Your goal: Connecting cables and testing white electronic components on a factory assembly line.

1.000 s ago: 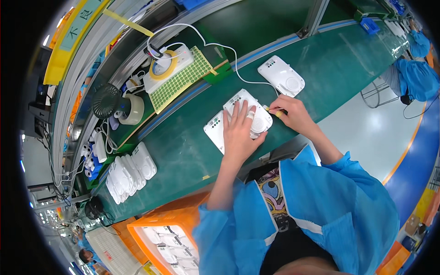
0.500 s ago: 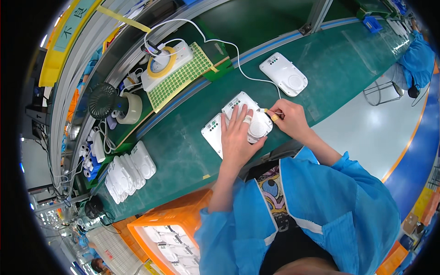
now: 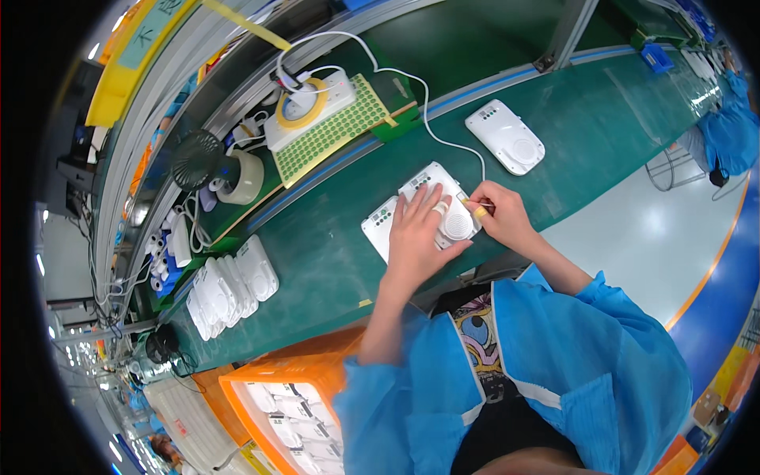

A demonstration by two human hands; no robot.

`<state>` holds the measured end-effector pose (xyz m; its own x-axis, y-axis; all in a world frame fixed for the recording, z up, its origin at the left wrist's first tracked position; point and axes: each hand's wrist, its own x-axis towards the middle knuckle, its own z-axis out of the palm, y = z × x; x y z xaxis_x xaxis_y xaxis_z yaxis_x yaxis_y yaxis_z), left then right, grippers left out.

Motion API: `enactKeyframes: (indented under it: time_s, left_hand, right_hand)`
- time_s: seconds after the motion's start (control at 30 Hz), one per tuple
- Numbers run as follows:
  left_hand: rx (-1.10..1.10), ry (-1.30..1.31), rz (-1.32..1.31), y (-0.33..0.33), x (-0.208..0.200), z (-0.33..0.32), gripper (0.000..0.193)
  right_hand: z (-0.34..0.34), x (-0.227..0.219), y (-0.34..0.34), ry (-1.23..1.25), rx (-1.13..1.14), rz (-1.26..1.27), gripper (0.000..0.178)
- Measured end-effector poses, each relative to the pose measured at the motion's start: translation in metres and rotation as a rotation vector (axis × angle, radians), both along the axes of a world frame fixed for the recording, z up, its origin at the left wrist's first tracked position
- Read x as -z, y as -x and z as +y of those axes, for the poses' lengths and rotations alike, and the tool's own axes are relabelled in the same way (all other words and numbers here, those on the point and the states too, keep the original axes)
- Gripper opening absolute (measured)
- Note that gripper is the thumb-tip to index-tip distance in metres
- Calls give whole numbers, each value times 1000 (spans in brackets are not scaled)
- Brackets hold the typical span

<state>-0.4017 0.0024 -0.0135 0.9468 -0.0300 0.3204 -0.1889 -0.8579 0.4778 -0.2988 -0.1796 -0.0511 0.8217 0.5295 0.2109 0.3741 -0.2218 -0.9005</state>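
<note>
Two flat white electronic devices with rounded corners and rows of small dark marks lie side by side under my hands. My left hand (image 3: 418, 237) rests flat on the right-hand device (image 3: 431, 179), fingers stretched out, its thumb below a round speaker grille (image 3: 457, 226). The left-hand device (image 3: 378, 226) is partly covered by that same hand. My right hand (image 3: 503, 215), a yellow band on one finger, pinches the end of a thin white cable (image 3: 469, 150) at the device's right edge. Fingers hide the plug, so I cannot tell whether it is inserted.
Another white device (image 3: 507, 136) lies farther right on the green bench (image 3: 321, 237). Several more are stacked leaning (image 3: 226, 289) at left. The cable runs from a power strip (image 3: 328, 99) behind. A small fan (image 3: 198, 160) stands at left; an orange crate (image 3: 261, 372) is below the bench.
The view has shifted slightly, moving the bench items rightward. My right hand's fingers have curled closer to the device's edge; my left hand stays on the device, with the grille now showing more clearly.
</note>
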Motion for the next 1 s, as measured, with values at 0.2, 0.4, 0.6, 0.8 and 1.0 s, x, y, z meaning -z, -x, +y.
enactKeyframes:
  time_s: [0.2,0.4,0.6,0.8,1.0]
  left_hand:
    - [-312,131,-381,-42,-21,75,19]
    - [-408,-43,-422,-72,-29,119,15]
    - [-411,-41,-388,-76,-26,125,16]
    - [-439,-63,-402,-77,-27,123,15]
    - [-407,-12,-431,-71,-27,102,12]
  right_hand:
    - [0,-1,0,32,-34,32,15]
    - [-1,-3,0,47,-33,-19,16]
    - [0,-2,0,28,-26,-18,17]
    - [-2,-1,0,46,-25,-39,16]
    - [-2,-4,-1,28,-23,-26,15]
